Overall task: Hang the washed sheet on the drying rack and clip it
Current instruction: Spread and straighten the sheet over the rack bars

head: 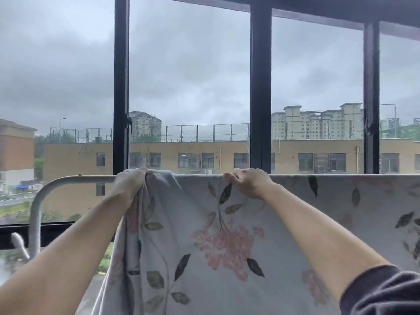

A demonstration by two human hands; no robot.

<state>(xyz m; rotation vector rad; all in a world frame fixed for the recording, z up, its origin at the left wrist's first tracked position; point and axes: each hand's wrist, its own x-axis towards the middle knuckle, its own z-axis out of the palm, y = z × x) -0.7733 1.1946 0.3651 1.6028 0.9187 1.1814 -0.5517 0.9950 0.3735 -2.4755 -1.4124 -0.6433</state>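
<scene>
A pale sheet printed with pink flowers and dark leaves hangs over the top bar of a white metal drying rack and runs off to the right. My left hand grips the bunched left edge of the sheet at the bar. About a hand's width to the right, my right hand pinches the sheet's top fold with curled fingers. No clip shows in either hand.
The rack's bare curved corner and left leg stand at the left. Right behind the rack is a large window with black frames and a handle; buildings lie beyond the glass.
</scene>
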